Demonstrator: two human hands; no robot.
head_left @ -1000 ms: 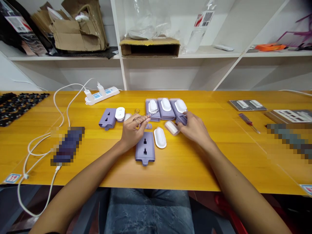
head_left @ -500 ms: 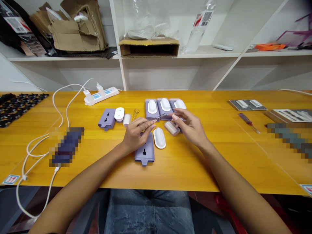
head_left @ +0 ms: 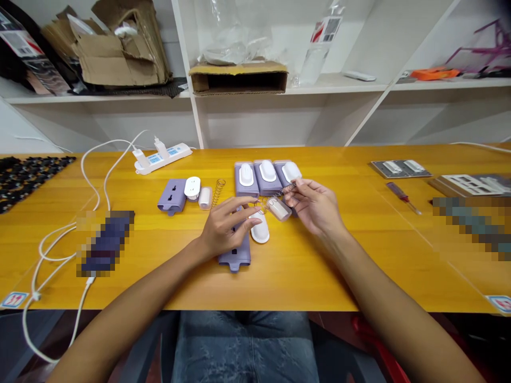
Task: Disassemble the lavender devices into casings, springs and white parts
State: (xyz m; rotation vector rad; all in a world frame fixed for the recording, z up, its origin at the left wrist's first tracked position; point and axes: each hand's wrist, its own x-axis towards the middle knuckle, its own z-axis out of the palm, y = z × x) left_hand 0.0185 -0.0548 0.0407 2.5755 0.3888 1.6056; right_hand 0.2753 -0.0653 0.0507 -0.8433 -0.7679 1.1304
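A thin metal coil spring [head_left: 277,197] stretches between my hands, its upper end pinched in the fingertips of my right hand [head_left: 315,207]. My left hand [head_left: 225,229] has its fingers apart, with their tips close to the spring's lower end, and lies over a purple socket housing [head_left: 235,259]. Just under the spring sits a white capsule-shaped part [head_left: 278,208], and a white oval cover [head_left: 260,232] lies between my hands. Several purple housings with white caps [head_left: 267,178] stand in a row behind them. A second spring [head_left: 218,191] stands to the left.
A purple housing [head_left: 171,196], a white socket face [head_left: 192,188] and a small white cylinder [head_left: 205,198] lie left. A power strip [head_left: 159,158] with white cables, a pixelated object [head_left: 106,242], a screwdriver [head_left: 403,198] and shelves with cardboard [head_left: 115,53] surround the yellow table [head_left: 319,276].
The spring has passed from my left hand's fingers to my right hand's fingertips. My right hand has lifted and turned palm-up, and my left hand has shifted right over the purple housing.
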